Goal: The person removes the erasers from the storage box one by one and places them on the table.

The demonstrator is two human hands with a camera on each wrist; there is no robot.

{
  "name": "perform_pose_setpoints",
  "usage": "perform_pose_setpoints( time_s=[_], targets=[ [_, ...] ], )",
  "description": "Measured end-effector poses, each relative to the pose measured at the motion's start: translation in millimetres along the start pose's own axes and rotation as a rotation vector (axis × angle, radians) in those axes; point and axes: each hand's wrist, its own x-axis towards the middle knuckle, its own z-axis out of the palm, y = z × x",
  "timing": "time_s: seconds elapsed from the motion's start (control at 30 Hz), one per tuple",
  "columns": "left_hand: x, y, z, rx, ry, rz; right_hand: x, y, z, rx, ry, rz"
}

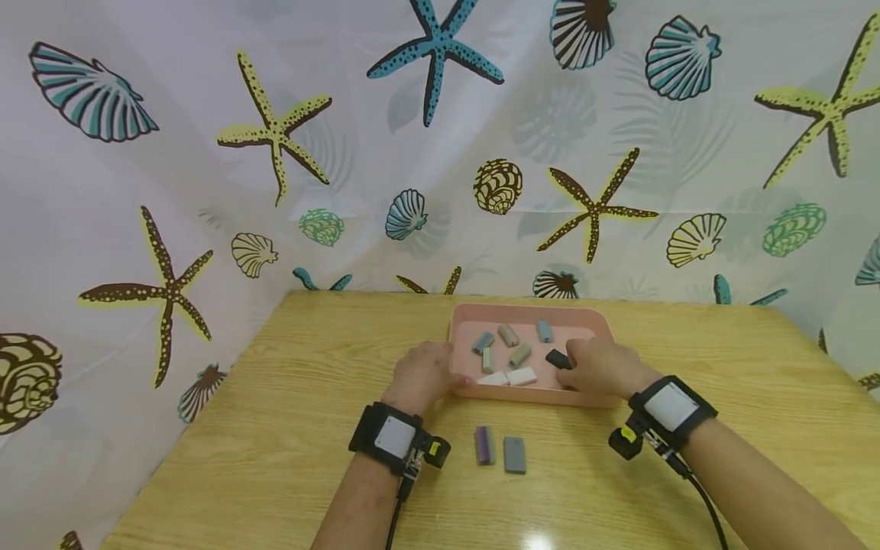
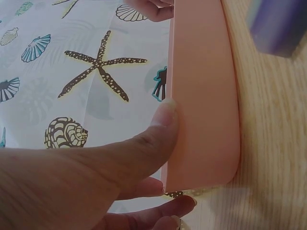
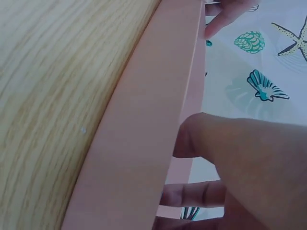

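Pinched the dark block (image 1: 558,358) between thumb and fingers of the right hand (image 1: 603,367), inside the pink tray (image 1: 529,394), toward its right end. Could not tell lifted from resting. Judged it light and stiff, perhaps smooth enough to slip, hardly fragile; best taken by its long sides, near the middle. Traced its long axis on a slant, from the free end toward the tray's far left to the covered end toward its near right. With the left hand (image 1: 425,373), gripped the tray's near left corner. On the desk (image 1: 309,367), in front of the tray, noted a purple block (image 1: 483,445) and a grey block (image 1: 514,455), apart, pointing lengthwise roughly toward the tray.
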Motion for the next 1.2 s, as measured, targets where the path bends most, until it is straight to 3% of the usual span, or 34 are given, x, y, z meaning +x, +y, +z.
perform_pose_setpoints(
  time_s=[0.37, 0.6, 0.77, 1.2],
  targets=[
    [0.0, -0.8, 0.4, 0.004, 0.013, 0.019, -11.0, -9, -5, 0.143, 0.167, -0.207],
    [-1.5, -1.4, -0.5, -0.004, 0.014, 0.021, -24.5, -30, -10, 0.131, 0.22, -0.358],
    [-0.8, -1.4, -0.6, -0.005, 0.006, 0.016, -38.4, -43, -10, 0.07, 0.183, -0.379],
    [0.6, 0.1, 1.0, 0.01, -0.003, 0.005, -62.5, -61, 5, -0.002, -0.021, -0.415]
  ],
)
